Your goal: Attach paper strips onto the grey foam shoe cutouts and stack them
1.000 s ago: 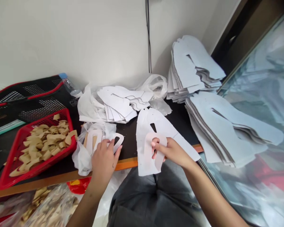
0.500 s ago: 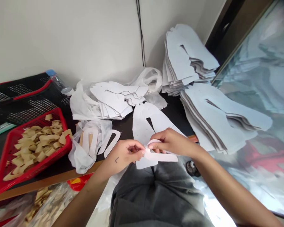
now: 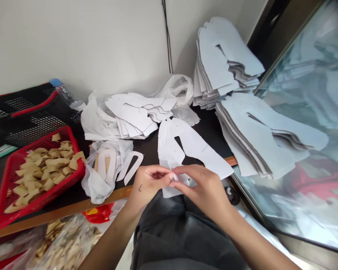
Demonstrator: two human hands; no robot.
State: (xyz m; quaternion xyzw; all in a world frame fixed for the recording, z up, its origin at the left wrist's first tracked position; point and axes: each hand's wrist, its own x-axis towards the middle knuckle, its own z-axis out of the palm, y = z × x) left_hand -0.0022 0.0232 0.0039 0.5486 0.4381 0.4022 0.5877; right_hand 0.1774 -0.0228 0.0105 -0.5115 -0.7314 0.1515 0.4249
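Observation:
My left hand (image 3: 152,182) is closed in a pinch, its thumb and forefinger at the edge of a thin white U-shaped strip (image 3: 186,181), mostly hidden behind the fingers. Against those fingertips, the thumb and forefinger of my right hand (image 3: 204,187) also close on the strip. Both hands are over the lower part of a white cut-out panel (image 3: 195,140) with a slit, which lies on the dark table and overhangs its front edge. Left of my hands lies another U-shaped strip (image 3: 133,165), beside a plastic bag (image 3: 94,189) holding similar strips.
A red basket (image 3: 0,210) of curled tan pieces stands at the left, with a black mesh basket (image 3: 39,129) behind. Stacks of white panels (image 3: 228,56) rise at the back right, and others (image 3: 242,123) lie nearer. A glass pane (image 3: 307,112) borders the right side.
My right hand has turned, its thumb and forefinger now meeting my left fingertips. The U-shaped strip, plainly visible before, is now mostly hidden. More of the panel beneath shows.

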